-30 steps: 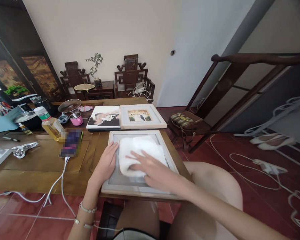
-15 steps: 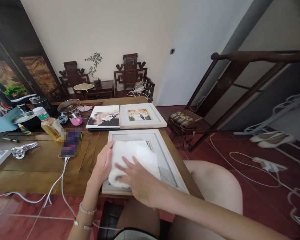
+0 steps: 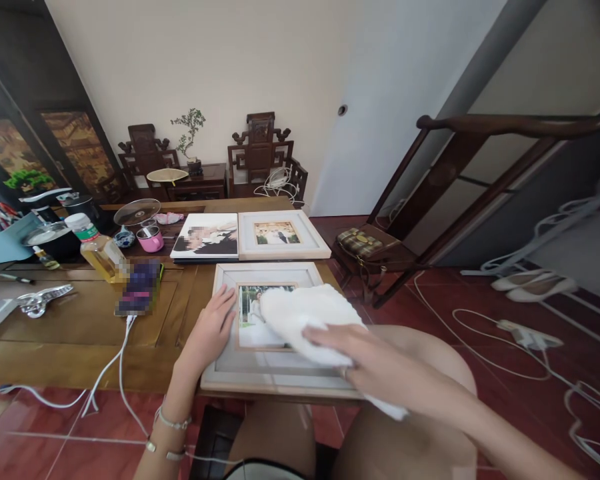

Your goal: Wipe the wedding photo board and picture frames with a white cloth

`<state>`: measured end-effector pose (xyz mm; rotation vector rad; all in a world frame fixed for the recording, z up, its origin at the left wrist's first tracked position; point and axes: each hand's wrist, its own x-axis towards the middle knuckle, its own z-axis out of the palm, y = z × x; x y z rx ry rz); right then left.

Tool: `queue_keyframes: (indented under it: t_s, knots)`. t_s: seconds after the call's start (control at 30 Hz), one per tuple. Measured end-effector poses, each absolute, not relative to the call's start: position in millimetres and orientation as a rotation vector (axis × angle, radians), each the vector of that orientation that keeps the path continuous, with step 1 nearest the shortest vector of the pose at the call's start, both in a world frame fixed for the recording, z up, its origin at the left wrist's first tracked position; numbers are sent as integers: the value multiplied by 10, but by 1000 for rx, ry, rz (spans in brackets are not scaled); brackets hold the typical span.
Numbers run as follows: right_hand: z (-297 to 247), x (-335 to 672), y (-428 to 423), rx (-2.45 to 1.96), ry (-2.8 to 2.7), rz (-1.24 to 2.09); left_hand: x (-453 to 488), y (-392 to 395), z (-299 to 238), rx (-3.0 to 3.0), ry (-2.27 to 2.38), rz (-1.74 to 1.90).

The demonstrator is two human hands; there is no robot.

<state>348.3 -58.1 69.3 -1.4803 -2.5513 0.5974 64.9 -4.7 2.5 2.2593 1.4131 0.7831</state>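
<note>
A white-framed photo point(image 3: 240, 363) lies flat at the near edge of the wooden table point(image 3: 80, 333). My left hand point(image 3: 207, 333) rests on the frame's left side, fingers spread flat, holding it down. My right hand point(image 3: 365, 363) presses on a fluffy white cloth point(image 3: 305, 313) over the frame's right part, fingers stretched over it. The cloth hangs past the frame's right edge. The picture in the frame shows to the left of the cloth.
Two more pictures point(image 3: 207, 235) point(image 3: 280, 235) lie behind the frame. A phone point(image 3: 137, 287) with a white cable, an oil bottle point(image 3: 97, 250), a pink cup point(image 3: 151, 238) and scissors point(image 3: 40, 300) sit to the left. A wooden chair point(image 3: 380, 243) stands on the right, cables on the red floor.
My right hand has swept the cloth from the frame's left-middle to its right side, uncovering the picture. My left hand has stayed on the frame's left edge.
</note>
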Motion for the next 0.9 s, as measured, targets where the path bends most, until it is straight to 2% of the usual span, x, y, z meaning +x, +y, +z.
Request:
queue_keyframes:
  t_s: [0.17, 0.3, 0.4, 0.47, 0.7, 0.9]
  knots:
    - [736, 3329, 24, -1405, -2229, 142, 640, -46, 14, 2254, 1400, 802]
    - [721, 2905, 392, -1114, -2386, -114, 638, -32, 1, 2266, 1393, 840]
    - [592, 2617, 484, -817, -2716, -57, 646, -27, 24, 2269, 1381, 875]
    - [505, 2543, 473, -774, -2809, 15, 648, -27, 46, 2261, 1360, 907]
    - [489, 3109, 316, -1127, -2789, 56, 607, -16, -34, 2220, 1379, 843]
    - [546, 3449, 21, -1352, -2811, 28, 598, -1, -103, 2173, 1358, 970]
